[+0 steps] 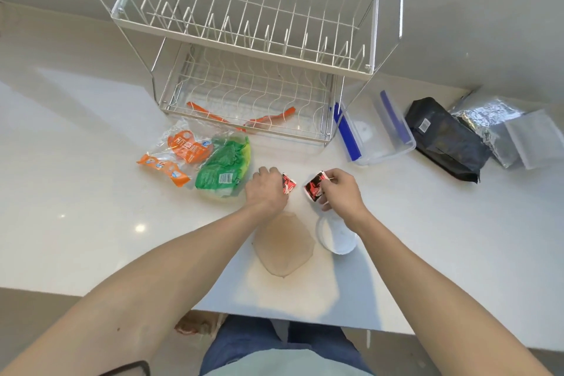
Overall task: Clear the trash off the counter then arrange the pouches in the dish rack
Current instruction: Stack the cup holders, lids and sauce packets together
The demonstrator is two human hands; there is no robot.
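My left hand (266, 189) is closed on a small red, black and white wrapper (288, 185) on the white counter (91, 180). My right hand (341, 189) pinches a second red and black wrapper (314, 187) just to the right. An orange and clear wrapper (175, 156) and a green wrapper (224, 168) lie left of my left hand. Behind them stands a two-tier white wire dish rack (244, 49) with two orange strips (213, 114) under its lower tier. A black pouch (445, 139), a silver foil pouch (488, 125) and a clear zip pouch (537, 137) lie at the right.
A clear box with blue clips (374, 134) sits right of the rack. A beige flat piece (285, 246) and a white crumpled piece (337, 236) lie under my forearms. The counter's front edge runs close to my body.
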